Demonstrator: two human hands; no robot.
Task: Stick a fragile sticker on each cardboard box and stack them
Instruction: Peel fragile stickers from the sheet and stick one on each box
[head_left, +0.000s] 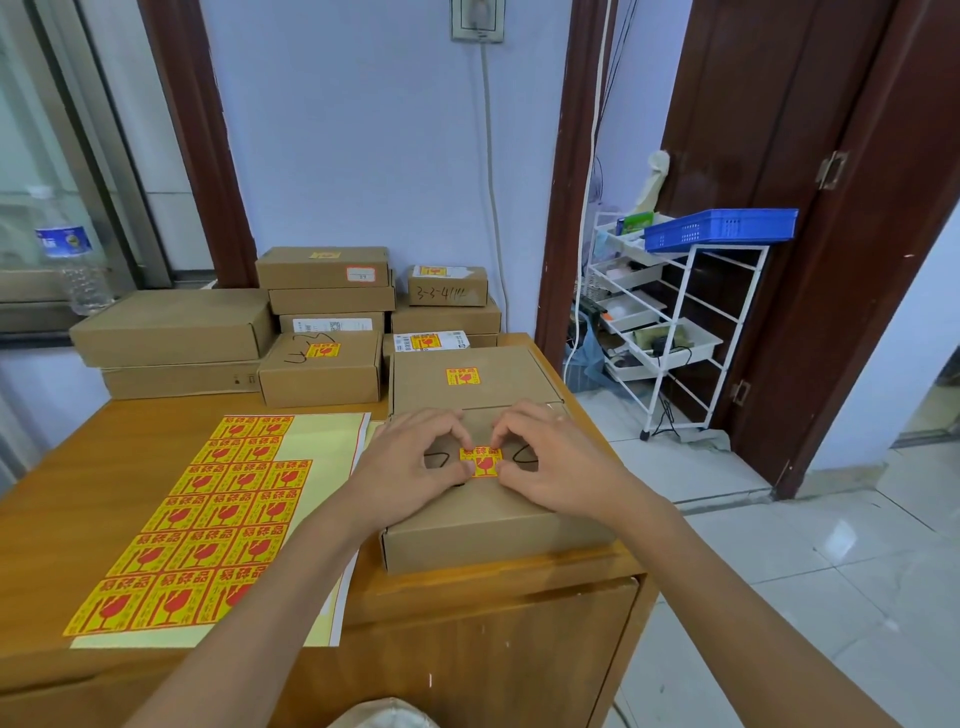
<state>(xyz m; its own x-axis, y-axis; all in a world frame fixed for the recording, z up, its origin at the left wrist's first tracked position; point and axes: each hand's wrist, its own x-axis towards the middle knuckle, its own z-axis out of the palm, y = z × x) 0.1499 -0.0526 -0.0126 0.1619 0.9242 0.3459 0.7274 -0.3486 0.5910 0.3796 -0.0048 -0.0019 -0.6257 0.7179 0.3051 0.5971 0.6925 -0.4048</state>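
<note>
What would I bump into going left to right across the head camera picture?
Clear plastic water bottle → yellow sheet of red fragile stickers → brown cardboard box under the hands → white wire shelf rack → blue plastic basket.

Sticker sheet (197, 525) partly hidden under left forearm, black scribble on near box (483, 519) covered by hands, shelf clutter indistinct

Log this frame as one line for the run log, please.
step: pressing sticker onto near box | left hand, right hand: fingertips on sticker edges | sticker sheet: left on table | stickered box behind
</note>
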